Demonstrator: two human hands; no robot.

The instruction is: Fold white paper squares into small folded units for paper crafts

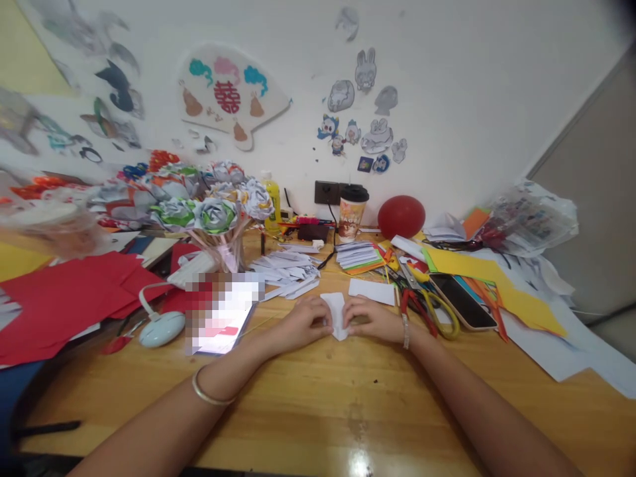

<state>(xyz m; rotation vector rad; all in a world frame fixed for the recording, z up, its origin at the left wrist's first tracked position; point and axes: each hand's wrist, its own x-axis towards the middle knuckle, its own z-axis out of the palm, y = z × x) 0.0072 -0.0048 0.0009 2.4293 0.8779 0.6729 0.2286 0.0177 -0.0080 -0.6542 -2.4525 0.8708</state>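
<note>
A small folded piece of white paper (336,317) is held just above or on the wooden table (318,404), between my two hands. My left hand (305,322) pinches its left edge, fingers curled and thumb pressed near the lower side. On the opposite edge my right hand (368,318) grips it with bent fingers. The paper comes to a point at its lower end, with a crease down the middle. Just beyond my right hand lies a flat white paper slip (371,291). A heap of folded white paper strips (288,270) sits past my left hand.
Left are a lit tablet (233,318), a white lamp-like device (161,329), red paper sheets (74,298) and a paper-flower bouquet (216,215). Right are scissors (437,311), a phone (462,301) and yellow paper (497,285). A lidded cup (352,215) and red balloon (401,216) stand behind.
</note>
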